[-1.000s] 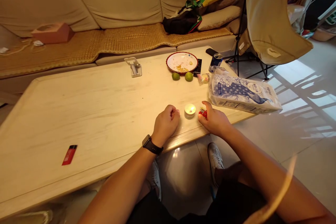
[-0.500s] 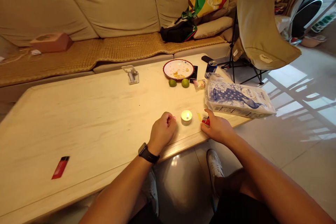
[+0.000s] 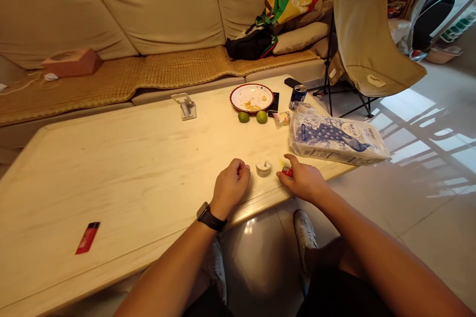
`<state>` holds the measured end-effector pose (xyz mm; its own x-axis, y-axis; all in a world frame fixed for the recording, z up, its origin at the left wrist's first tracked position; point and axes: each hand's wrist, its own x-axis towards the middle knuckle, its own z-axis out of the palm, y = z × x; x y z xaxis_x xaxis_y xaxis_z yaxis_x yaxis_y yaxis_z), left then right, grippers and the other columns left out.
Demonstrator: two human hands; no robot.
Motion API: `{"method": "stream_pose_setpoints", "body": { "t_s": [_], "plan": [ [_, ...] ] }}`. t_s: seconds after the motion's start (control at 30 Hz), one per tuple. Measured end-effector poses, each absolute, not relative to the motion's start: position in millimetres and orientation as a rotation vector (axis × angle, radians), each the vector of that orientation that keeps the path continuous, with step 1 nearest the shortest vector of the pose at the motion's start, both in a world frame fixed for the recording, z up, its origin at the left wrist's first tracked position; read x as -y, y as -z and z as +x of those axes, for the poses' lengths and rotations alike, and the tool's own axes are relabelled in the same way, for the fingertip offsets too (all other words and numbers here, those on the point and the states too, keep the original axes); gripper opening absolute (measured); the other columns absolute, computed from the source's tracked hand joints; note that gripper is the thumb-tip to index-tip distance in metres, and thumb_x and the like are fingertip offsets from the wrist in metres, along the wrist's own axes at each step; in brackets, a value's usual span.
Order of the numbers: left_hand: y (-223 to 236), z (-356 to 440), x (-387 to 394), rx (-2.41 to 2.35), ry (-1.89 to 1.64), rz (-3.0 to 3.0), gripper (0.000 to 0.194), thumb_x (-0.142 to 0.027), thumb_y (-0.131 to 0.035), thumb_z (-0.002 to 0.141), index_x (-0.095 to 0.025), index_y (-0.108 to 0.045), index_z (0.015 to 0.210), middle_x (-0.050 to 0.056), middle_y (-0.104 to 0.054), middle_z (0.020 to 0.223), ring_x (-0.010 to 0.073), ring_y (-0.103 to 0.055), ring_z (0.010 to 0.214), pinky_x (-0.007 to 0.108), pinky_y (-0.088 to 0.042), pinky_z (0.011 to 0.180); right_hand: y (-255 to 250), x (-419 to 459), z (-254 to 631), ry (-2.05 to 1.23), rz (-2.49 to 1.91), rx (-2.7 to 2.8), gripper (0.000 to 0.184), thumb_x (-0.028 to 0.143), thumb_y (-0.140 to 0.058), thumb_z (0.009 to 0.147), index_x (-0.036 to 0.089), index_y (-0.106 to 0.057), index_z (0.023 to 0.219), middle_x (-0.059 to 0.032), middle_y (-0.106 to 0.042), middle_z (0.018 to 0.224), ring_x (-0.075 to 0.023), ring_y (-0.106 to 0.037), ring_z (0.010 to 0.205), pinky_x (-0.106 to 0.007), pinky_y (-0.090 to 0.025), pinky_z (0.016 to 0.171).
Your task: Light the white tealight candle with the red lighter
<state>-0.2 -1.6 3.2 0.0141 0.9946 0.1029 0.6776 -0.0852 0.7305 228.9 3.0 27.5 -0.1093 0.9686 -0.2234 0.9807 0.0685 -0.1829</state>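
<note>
A small white tealight candle (image 3: 263,167) stands near the front edge of the pale wooden table (image 3: 122,158); no flame shows on it. My left hand (image 3: 231,185), with a black watch on the wrist, rests in a loose fist just left of the candle and holds nothing that I can see. My right hand (image 3: 302,180) lies just right of the candle, its fingers closed round a small red lighter (image 3: 286,172) whose tip sticks out toward the candle.
A second red lighter (image 3: 87,237) lies at the front left. Farther back are a plate (image 3: 252,97), two limes (image 3: 253,117), a drinks can (image 3: 298,94), a phone stand (image 3: 184,106) and a tissue pack (image 3: 336,138). Sofa behind, folding chair (image 3: 366,34) at right.
The candle's flame, bright half a second ago, no longer shows. My right hand with the lighter has slid slightly left toward the candle. The left fist has stayed put.
</note>
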Motion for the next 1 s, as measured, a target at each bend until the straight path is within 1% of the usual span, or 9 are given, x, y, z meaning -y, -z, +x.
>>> {"method": "stream_pose_setpoints", "body": {
  "t_s": [0.1,0.23,0.43,0.63,0.9,1.0],
  "plan": [
    [-4,1,2,-1.716,-0.854,1.816,0.018,-0.038,-0.047,0.094,-0.024,-0.052,0.083,-0.003,-0.055,0.064,0.0162,-0.052,0.059,0.029,-0.033,0.058,-27,-6,221,0.436,2.077,-2.253,0.065,0.057,-0.041,0.094,0.02,-0.037,0.148,-0.0137,-0.074,0.103,-0.0322,-0.069,0.097,-0.037,-0.044,0.079],
    [-5,1,2,-1.727,-0.838,1.817,0.02,-0.04,-0.046,0.094,-0.024,-0.052,0.083,-0.002,-0.056,0.065,0.0169,-0.053,0.06,0.029,-0.033,0.059,-30,-10,208,0.445,2.067,-2.282,0.066,0.054,-0.041,0.094,0.019,-0.034,0.15,-0.0139,-0.073,0.104,-0.0334,-0.068,0.097,-0.038,-0.045,0.081],
    [-7,-1,2,-1.719,-0.86,1.815,0.019,-0.039,-0.047,0.094,-0.024,-0.052,0.083,-0.003,-0.055,0.064,0.0163,-0.052,0.059,0.029,-0.032,0.058,-36,-15,194,0.442,2.038,-2.291,0.069,0.05,-0.044,0.092,0.015,-0.033,0.151,-0.0147,-0.073,0.101,-0.0336,-0.069,0.095,-0.038,-0.046,0.078],
    [-9,-2,2,-1.725,-0.856,1.792,0.019,-0.039,-0.047,0.094,-0.023,-0.052,0.084,-0.003,-0.055,0.063,0.016,-0.052,0.058,0.028,-0.033,0.058,-35,-17,190,0.461,2.032,-2.254,0.07,0.049,-0.044,0.093,0.015,-0.03,0.153,-0.0159,-0.073,0.106,-0.034,-0.068,0.098,-0.039,-0.045,0.082],
    [-9,-1,2,-1.726,-0.861,1.787,0.018,-0.038,-0.047,0.093,-0.023,-0.054,0.084,-0.002,-0.056,0.063,0.0157,-0.052,0.058,0.028,-0.033,0.057,-32,-19,188,0.464,2.059,-2.235,0.073,0.051,-0.049,0.09,0.017,-0.031,0.153,-0.0143,-0.073,0.105,-0.0322,-0.068,0.098,-0.037,-0.045,0.08],
    [-8,-1,2,-1.735,-0.865,1.776,0.018,-0.038,-0.048,0.092,-0.023,-0.054,0.084,-0.002,-0.057,0.065,0.0159,-0.052,0.059,0.028,-0.032,0.057,-31,-18,191,0.479,2.087,-2.265,0.074,0.055,-0.048,0.09,0.018,-0.031,0.152,-0.0135,-0.073,0.103,-0.0321,-0.068,0.098,-0.037,-0.045,0.08]
  ]
}}
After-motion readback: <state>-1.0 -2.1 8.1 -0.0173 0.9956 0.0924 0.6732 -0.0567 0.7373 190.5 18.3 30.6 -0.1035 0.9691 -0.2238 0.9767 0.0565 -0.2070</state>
